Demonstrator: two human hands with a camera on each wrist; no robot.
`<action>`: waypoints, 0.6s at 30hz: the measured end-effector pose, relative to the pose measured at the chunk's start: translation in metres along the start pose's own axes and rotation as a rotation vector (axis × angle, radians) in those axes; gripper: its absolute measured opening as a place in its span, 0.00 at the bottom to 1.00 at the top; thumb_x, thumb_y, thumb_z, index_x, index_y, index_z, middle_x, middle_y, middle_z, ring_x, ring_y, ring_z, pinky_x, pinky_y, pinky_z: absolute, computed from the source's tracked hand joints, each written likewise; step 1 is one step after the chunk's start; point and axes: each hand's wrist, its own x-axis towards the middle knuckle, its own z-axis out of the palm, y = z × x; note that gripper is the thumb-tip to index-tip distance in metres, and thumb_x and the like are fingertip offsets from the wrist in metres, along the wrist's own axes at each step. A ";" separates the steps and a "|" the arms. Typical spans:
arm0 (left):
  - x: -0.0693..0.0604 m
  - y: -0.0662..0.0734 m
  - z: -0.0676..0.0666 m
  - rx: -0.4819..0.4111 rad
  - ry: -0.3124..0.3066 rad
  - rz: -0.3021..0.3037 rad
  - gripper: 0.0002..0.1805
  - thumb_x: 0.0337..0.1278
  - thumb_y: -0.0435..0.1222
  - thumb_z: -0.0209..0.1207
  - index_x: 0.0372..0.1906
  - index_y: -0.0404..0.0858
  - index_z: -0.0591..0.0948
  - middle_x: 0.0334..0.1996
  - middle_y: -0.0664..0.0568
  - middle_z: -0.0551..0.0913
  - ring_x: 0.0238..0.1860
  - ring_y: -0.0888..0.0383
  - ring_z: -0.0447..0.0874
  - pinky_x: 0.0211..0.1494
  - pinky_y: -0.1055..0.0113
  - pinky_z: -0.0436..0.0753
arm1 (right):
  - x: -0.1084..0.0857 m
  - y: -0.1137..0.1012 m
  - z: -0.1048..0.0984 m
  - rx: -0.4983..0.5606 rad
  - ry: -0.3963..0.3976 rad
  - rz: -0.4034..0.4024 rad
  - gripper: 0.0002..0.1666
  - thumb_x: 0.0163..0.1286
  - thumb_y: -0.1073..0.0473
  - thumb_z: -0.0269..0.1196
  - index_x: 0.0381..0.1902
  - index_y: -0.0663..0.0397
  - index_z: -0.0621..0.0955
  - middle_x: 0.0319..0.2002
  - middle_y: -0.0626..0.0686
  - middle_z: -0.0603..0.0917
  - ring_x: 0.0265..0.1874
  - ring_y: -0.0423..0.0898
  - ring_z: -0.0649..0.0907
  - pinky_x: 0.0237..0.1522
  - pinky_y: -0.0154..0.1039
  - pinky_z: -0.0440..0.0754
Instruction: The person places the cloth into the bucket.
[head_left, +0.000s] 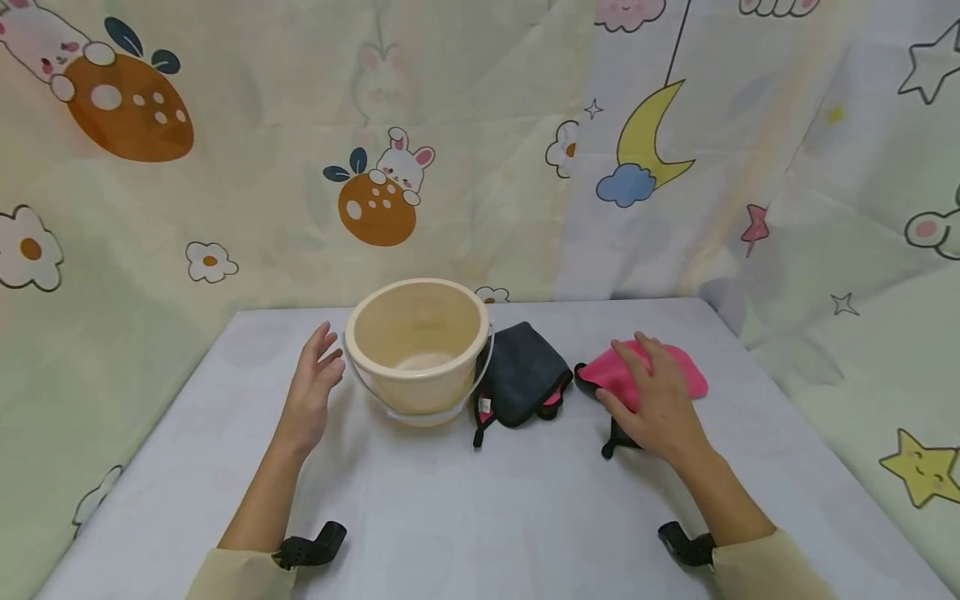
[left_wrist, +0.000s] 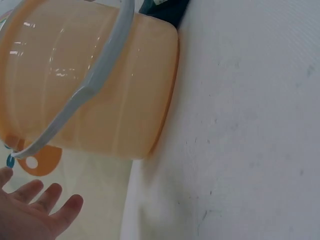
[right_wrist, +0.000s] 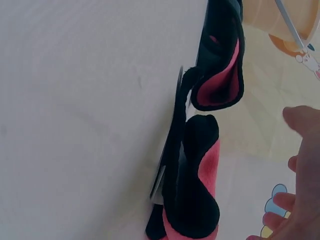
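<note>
A cream bucket (head_left: 416,350) with a pale grey handle (left_wrist: 95,80) hanging down its front stands upright on the table. Just left of it is my left hand (head_left: 310,387), fingers loosely extended, a small gap between them and the bucket. My right hand (head_left: 656,400) hovers with spread fingers over a folded cloth (head_left: 686,371), pink on top with black edging. In the right wrist view, space shows between that hand and the pink-and-black cloth (right_wrist: 209,165). Between bucket and pink cloth lies a dark grey cloth (head_left: 525,375) with pink inside, a white label and a black loop.
A white-covered table (head_left: 480,517) carries everything. Behind it hangs a patterned curtain (head_left: 285,167) with rabbits, fruit and a moon. Black wrist mounts (head_left: 311,546) sit on both forearms near the table's front.
</note>
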 end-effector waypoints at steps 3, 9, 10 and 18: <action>0.004 0.000 0.006 -0.051 0.001 0.000 0.35 0.77 0.41 0.45 0.84 0.45 0.52 0.81 0.39 0.54 0.80 0.38 0.55 0.79 0.41 0.61 | 0.001 -0.001 0.001 0.002 0.005 0.007 0.44 0.62 0.53 0.72 0.74 0.54 0.70 0.74 0.70 0.65 0.71 0.73 0.65 0.62 0.77 0.71; 0.011 0.005 0.013 -0.127 0.028 -0.013 0.36 0.75 0.40 0.44 0.84 0.45 0.52 0.80 0.39 0.55 0.81 0.44 0.54 0.79 0.43 0.61 | 0.005 -0.006 0.005 0.039 -0.013 0.034 0.42 0.64 0.54 0.71 0.74 0.53 0.70 0.74 0.68 0.65 0.70 0.70 0.67 0.55 0.73 0.79; 0.013 0.006 0.014 -0.137 0.033 -0.015 0.36 0.75 0.39 0.44 0.84 0.44 0.52 0.80 0.39 0.56 0.80 0.45 0.54 0.79 0.45 0.62 | 0.006 -0.007 0.006 0.049 -0.016 0.038 0.42 0.65 0.54 0.71 0.74 0.53 0.69 0.74 0.68 0.65 0.70 0.70 0.67 0.54 0.73 0.80; 0.016 0.005 0.020 -0.188 0.037 -0.007 0.38 0.70 0.34 0.44 0.83 0.43 0.53 0.77 0.40 0.60 0.77 0.45 0.59 0.72 0.61 0.65 | 0.013 -0.014 0.011 0.037 -0.071 0.059 0.42 0.67 0.53 0.69 0.76 0.52 0.68 0.74 0.69 0.64 0.72 0.70 0.65 0.54 0.72 0.80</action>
